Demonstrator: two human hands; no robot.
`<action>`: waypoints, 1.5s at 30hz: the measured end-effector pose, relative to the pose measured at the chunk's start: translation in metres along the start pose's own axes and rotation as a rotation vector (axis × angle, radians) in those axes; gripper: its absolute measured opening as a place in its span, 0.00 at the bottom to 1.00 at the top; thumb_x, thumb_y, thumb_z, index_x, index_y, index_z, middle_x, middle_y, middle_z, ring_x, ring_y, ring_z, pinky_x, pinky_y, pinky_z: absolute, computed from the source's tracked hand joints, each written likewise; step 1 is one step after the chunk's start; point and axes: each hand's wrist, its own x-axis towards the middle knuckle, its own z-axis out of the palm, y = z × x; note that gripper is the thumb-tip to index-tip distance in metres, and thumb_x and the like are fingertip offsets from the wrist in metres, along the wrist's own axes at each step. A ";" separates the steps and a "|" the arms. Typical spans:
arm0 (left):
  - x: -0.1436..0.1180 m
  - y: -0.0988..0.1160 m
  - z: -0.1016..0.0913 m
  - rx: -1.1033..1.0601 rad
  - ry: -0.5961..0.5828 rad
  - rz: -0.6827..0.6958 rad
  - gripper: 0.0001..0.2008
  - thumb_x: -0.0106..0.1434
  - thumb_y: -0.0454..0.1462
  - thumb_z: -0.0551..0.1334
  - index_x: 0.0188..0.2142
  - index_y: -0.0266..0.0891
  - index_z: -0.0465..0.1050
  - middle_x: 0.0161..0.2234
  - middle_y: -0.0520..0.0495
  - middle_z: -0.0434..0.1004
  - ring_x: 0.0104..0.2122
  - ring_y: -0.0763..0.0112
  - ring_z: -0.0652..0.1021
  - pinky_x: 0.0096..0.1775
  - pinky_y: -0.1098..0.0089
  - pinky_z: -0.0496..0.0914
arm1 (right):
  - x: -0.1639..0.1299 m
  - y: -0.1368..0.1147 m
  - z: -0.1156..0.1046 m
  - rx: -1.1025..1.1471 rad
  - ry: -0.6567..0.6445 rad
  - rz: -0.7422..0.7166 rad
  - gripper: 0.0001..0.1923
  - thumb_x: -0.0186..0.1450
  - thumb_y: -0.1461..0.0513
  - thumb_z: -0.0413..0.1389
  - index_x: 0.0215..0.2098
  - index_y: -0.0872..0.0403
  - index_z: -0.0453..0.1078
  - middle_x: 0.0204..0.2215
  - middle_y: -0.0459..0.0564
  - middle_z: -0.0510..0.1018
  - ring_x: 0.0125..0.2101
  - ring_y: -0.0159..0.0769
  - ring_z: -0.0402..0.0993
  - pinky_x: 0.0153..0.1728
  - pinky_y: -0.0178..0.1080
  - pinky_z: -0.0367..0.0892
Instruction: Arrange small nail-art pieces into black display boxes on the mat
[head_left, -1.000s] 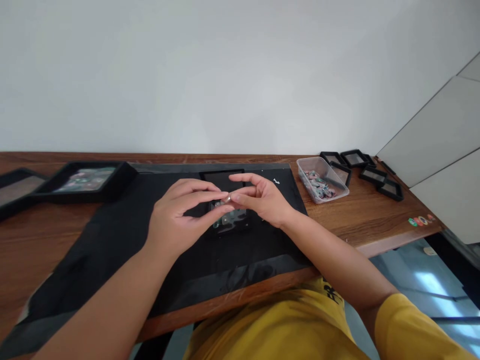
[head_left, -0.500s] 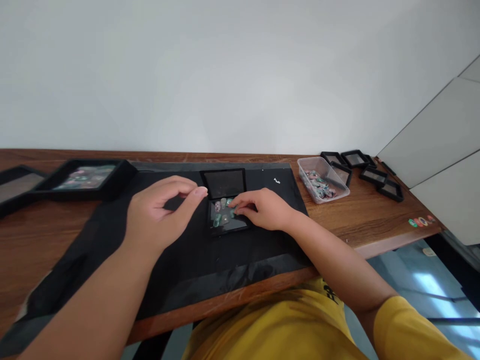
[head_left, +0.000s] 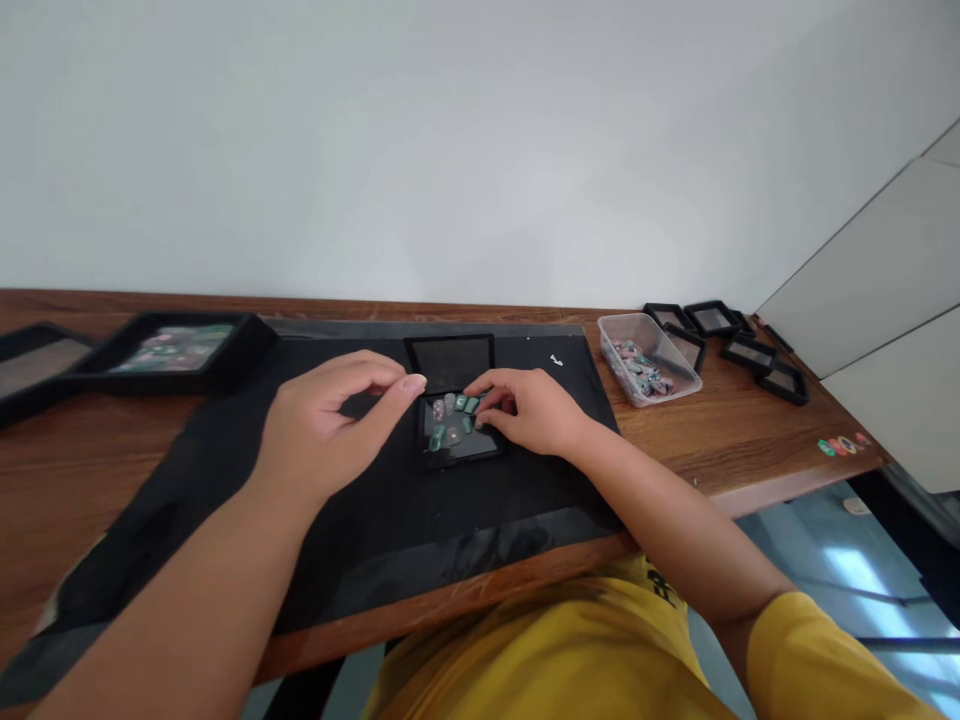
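Note:
A small black open case (head_left: 455, 452) lies on the black mat (head_left: 225, 470) in front of me, its lid (head_left: 450, 362) raised behind it. Several small green and pinkish pieces (head_left: 452, 418) lie inside. My right hand (head_left: 529, 410) rests at the case's right side, fingertips touching the pieces near its upper right corner. My left hand (head_left: 330, 430) hovers just left of the case, thumb and forefinger pinched together; whether something tiny sits between them I cannot tell.
A clear plastic tub (head_left: 646, 360) of similar small pieces stands at the mat's right. Several black frames (head_left: 739, 340) lie beyond it. Two larger black trays (head_left: 172, 350) sit at the left. Small coloured pieces (head_left: 841, 445) lie near the table's right edge.
My hands were joined above the case a second ago. The right hand has dropped onto the pieces in the case; the left drew back left, then drifted closer again.

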 end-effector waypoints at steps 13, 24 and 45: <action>0.002 0.003 -0.001 -0.013 0.007 -0.030 0.13 0.67 0.40 0.66 0.25 0.43 0.74 0.28 0.52 0.81 0.28 0.70 0.78 0.33 0.69 0.72 | -0.006 -0.013 -0.005 -0.212 -0.032 -0.020 0.16 0.69 0.69 0.63 0.54 0.49 0.79 0.44 0.45 0.89 0.42 0.37 0.83 0.42 0.37 0.67; 0.000 -0.001 -0.003 0.000 0.009 -0.007 0.13 0.69 0.38 0.66 0.26 0.42 0.73 0.28 0.53 0.79 0.29 0.72 0.77 0.35 0.69 0.70 | -0.006 -0.014 -0.001 -0.226 -0.057 -0.022 0.20 0.66 0.70 0.66 0.55 0.50 0.78 0.45 0.46 0.89 0.41 0.37 0.82 0.42 0.37 0.66; 0.002 0.002 -0.003 -0.002 -0.010 0.010 0.13 0.69 0.38 0.65 0.26 0.43 0.73 0.27 0.53 0.80 0.27 0.72 0.78 0.32 0.70 0.70 | -0.010 -0.020 0.005 -0.255 -0.054 0.018 0.19 0.66 0.63 0.69 0.54 0.49 0.77 0.47 0.46 0.88 0.44 0.40 0.82 0.41 0.38 0.65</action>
